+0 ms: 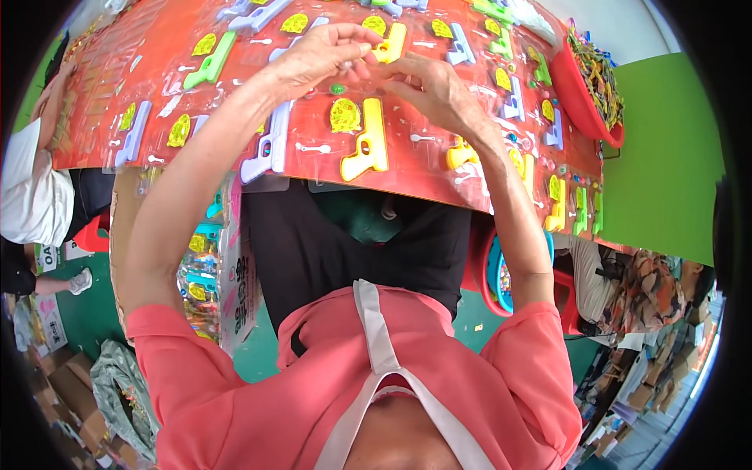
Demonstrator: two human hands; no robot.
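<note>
I see a toy-packing workshop, red backing cards of plastic toy guns, red parts basin, stacked cardboard boxes

Yellow plastic toy pistol, near centre: smooth, semi-glossy. Red printed card sheet under clear glossy plastic blister film w/ glare streaks. Far right, red plastic basin: smooth, shiny; near, pink cloth shirt: matt.

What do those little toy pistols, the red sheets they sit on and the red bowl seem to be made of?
Toy pistols, like the yellow pistol: likely moulded plastic, with solid bright colours and a smooth, slight sheen. Red sheets: probably printed card, flat and thin, under glossy clear plastic blisters that glint. Red bowl: apparently plastic, smooth and uniformly coloured.
</note>
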